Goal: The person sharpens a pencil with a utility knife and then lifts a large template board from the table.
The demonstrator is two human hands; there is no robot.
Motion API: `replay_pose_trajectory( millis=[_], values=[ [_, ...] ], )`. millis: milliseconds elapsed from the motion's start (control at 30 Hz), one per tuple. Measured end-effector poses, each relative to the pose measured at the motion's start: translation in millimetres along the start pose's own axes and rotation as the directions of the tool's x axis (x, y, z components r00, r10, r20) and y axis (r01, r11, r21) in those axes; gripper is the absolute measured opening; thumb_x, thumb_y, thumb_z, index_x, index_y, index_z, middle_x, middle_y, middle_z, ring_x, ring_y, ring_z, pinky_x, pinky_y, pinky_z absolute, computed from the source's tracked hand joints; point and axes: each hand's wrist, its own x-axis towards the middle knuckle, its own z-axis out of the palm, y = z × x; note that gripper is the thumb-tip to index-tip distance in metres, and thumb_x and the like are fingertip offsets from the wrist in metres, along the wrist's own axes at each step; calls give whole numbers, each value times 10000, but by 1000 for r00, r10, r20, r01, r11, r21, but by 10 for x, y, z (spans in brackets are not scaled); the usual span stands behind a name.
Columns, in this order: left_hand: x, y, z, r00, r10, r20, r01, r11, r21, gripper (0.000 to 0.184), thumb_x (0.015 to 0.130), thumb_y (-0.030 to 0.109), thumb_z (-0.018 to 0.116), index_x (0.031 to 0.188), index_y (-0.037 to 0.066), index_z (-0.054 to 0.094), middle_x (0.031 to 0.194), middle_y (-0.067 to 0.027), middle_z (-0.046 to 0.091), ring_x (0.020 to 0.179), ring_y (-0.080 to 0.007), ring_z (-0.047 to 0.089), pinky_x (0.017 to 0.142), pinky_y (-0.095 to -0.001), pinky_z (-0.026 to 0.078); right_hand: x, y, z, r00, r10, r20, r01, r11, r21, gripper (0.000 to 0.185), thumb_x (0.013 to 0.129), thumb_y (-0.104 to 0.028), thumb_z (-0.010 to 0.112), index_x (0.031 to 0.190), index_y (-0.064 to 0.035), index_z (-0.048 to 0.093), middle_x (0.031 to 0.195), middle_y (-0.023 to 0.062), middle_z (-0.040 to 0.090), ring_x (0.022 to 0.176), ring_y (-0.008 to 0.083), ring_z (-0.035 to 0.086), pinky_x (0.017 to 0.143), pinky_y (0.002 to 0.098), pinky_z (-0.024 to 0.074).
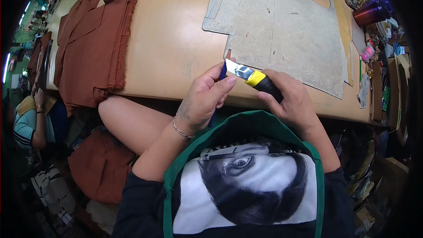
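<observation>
My left hand (203,96) is closed around a slim blue pencil (224,70), which stands nearly upright with its reddish-brown tip at the top. In my right hand (288,97) is a utility knife (255,78) with a yellow and black handle. Its blade points left and lies against the pencil just below the tip, close to my left fingers. Both hands are over the front edge of the table (172,39). Just beyond them lies a large grey pattern board (282,26) with pencil lines and a notched edge.
Stacked rust-brown fabric (97,39) covers the table's left part. More brown fabric (103,167) sits low on the left. A dark purple tumbler (372,11) lies among clutter at the right edge. Another person (31,119) is at far left.
</observation>
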Motion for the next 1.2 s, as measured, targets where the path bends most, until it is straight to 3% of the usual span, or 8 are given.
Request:
replay_pose_trajectory(
  millis=[167, 467, 567, 667, 767, 833, 1033, 1200],
  values=[
    [18, -78, 6, 996, 85, -6, -81, 966, 245, 395, 898, 206, 415, 1251, 42, 350, 684, 51, 369, 515, 0, 308, 448, -131, 280, 9, -10, 5, 999, -44, -3, 44, 999, -10, 397, 716, -324, 622, 971, -33, 530, 706, 151, 545, 621, 309, 553, 567, 363, 442],
    [17, -115, 34, 992, 117, -40, -97, 934, 343, 329, 900, 245, 409, 1146, 30, 453, 566, 81, 327, 459, 9, 271, 405, -144, 216, -24, 10, 19, 1000, -26, 13, 26, 1000, -1, 384, 719, -317, 619, 971, -39, 538, 707, 151, 547, 626, 309, 554, 563, 365, 441],
    [19, -139, 34, 986, 75, -152, -17, 936, 352, 296, 892, 251, 435, 997, -5, 540, 646, 28, 456, 607, -20, 382, 564, -175, 326, -10, 9, -23, 998, -10, 65, 13, 999, -38, 381, 723, -314, 617, 968, -32, 541, 734, 163, 556, 650, 317, 558, 576, 371, 443],
    [-23, -222, 78, 981, 105, -165, -34, 922, 386, 317, 889, 267, 443, 899, -16, 585, 666, 3, 525, 663, -40, 446, 627, -195, 392, 37, 173, -31, 980, 90, -179, -116, 984, -138, 374, 732, -306, 611, 965, -22, 536, 770, 171, 565, 687, 326, 562, 601, 374, 446],
    [0, -243, 19, 991, 65, -118, -32, 963, 266, 348, 902, 288, 398, 991, -13, 547, 600, 39, 425, 533, -21, 362, 483, -173, 313, 77, 304, -289, 929, 248, -274, -261, 965, -11, 343, 756, -278, 593, 978, -23, 531, 799, 170, 570, 726, 328, 562, 634, 359, 450],
    [46, -197, -31, 993, -35, -112, 40, 998, 47, 342, 911, 262, 373, 1082, -13, 484, 600, 48, 372, 444, -14, 291, 392, -151, 222, 82, 262, -327, 950, 219, -222, -231, 972, -30, 349, 753, -279, 596, 985, -26, 531, 806, 171, 571, 728, 326, 564, 637, 356, 451],
    [4, -89, 6, 993, -109, -52, 95, 971, -218, 378, 887, 180, 371, 1230, 22, 362, 733, 22, 406, 511, -17, 314, 419, -132, 259, -27, 66, -83, 999, 52, -9, -52, 999, -6, 396, 731, -307, 612, 981, -13, 528, 831, 181, 576, 747, 331, 569, 655, 362, 456],
    [-5, -98, 58, 1000, 6, -30, -4, 998, 69, 339, 894, 182, 399, 1201, 40, 398, 689, 41, 386, 498, 3, 290, 419, -134, 240, -7, -18, 7, 999, -6, 38, 4, 999, 52, 369, 720, -300, 617, 938, -18, 522, 718, 151, 548, 665, 312, 547, 588, 374, 430]
  ],
)
